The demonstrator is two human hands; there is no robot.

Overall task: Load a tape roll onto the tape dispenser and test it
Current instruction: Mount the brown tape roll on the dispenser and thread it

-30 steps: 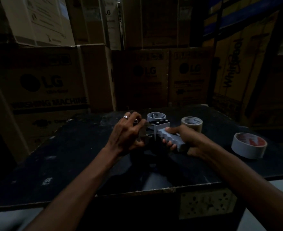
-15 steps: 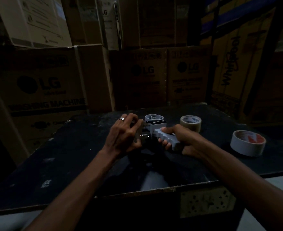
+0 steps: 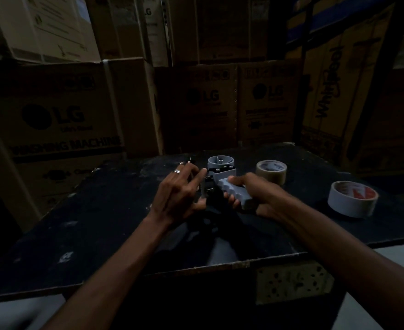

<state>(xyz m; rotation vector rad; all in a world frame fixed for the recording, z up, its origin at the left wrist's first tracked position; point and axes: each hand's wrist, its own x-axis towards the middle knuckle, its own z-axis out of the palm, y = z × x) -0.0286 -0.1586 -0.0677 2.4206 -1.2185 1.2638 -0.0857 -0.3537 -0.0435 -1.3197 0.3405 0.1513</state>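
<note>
A grey tape dispenser lies on the dark table in the middle of the view, its bare round hub pointing up at the far end. My right hand is closed around its ribbed grey handle. My left hand, with a ring on one finger, pinches the dispenser's metal front part between thumb and fingers. A tan tape roll lies flat just right of the dispenser. A wider pale roll with a red-printed core lies further right.
Large cardboard appliance boxes stand in stacks close behind and beside the table. The table's front edge runs just below my forearms. The scene is dim.
My left hand's fingers have shifted slightly on the dispenser's front part. The dispenser, my right hand and both rolls stay where they were.
</note>
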